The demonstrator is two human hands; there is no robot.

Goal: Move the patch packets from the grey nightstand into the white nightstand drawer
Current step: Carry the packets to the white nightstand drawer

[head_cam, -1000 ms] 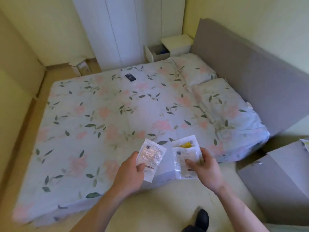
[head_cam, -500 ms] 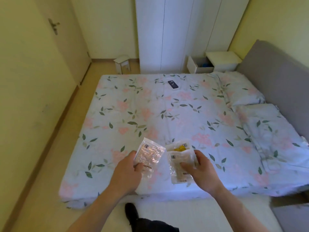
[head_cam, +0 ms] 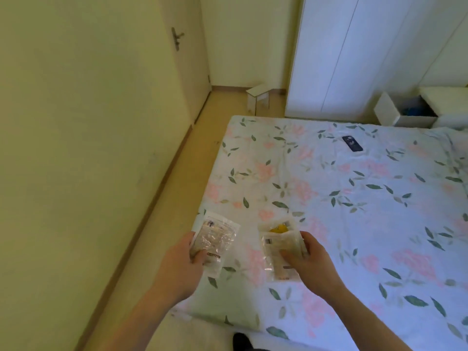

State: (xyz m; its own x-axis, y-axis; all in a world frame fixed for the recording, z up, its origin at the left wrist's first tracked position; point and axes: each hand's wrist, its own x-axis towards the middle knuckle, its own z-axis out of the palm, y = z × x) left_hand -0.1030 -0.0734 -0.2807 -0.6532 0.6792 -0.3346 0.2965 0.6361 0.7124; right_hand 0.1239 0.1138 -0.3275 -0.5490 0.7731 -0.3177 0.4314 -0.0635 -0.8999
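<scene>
From the head camera, the left hand (head_cam: 181,262) holds one clear patch packet (head_cam: 214,243) over the near corner of the bed (head_cam: 354,198), thumb pressed on its face, so the grip pinches the packet. The right hand (head_cam: 312,264) pinches a small stack of packets (head_cam: 279,252), thumb on top; a yellow item shows behind the front one, though how many packets lie in the stack I cannot tell. The two hands are apart, side by side. Far across the bed, the white nightstand drawer (head_cam: 402,112) stands pulled open beside the white wardrobe (head_cam: 354,54). A dark phone (head_cam: 352,143) lies on the floral sheet. A small stool (head_cam: 259,96) stands on the floor by the door (head_cam: 187,59).
</scene>
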